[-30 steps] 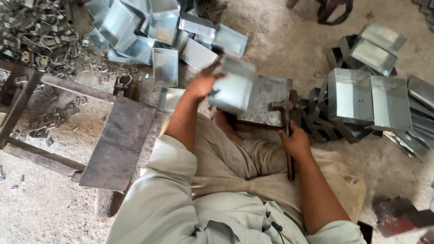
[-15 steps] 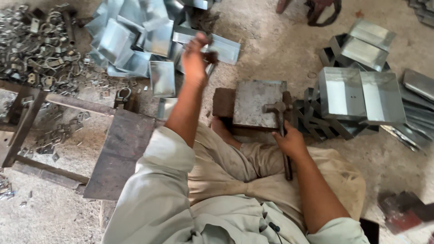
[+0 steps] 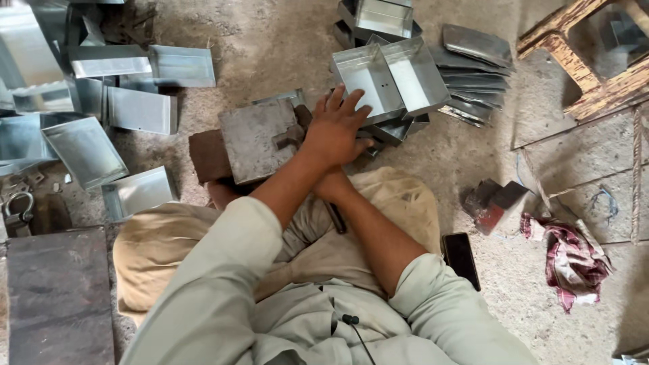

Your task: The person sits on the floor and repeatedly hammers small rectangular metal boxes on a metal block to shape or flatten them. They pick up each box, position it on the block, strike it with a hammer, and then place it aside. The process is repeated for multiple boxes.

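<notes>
Both hands are crossing over the person's lap in the head view. Reaching across to the right, the left hand (image 3: 336, 132) is lying palm down with its fingers spread apart, the fingertips touching the rim of the nearest folded metal tray (image 3: 368, 80) on a stack of trays (image 3: 395, 101) piled on the floor. Most of the right hand (image 3: 332, 184) is sitting hidden under the left forearm; whether it is closed cannot be told, though a dark hammer handle (image 3: 336, 217) is sticking out just below it, over the lap. A hammer head (image 3: 289, 135) is resting on the flat steel block (image 3: 255, 138), just left of the left hand, and the block is lying on the floor directly ahead of the knees.

More shiny trays (image 3: 138, 109) are lying scattered on the floor at the left. A dark metal plate (image 3: 57, 297) is sitting at the lower left. At the right, a black phone (image 3: 461, 258) is lying beside the person's hip, with a reddish brick (image 3: 497, 206) and a checked cloth (image 3: 571, 253) nearby, and a wooden stool (image 3: 581, 57) is standing at the upper right.
</notes>
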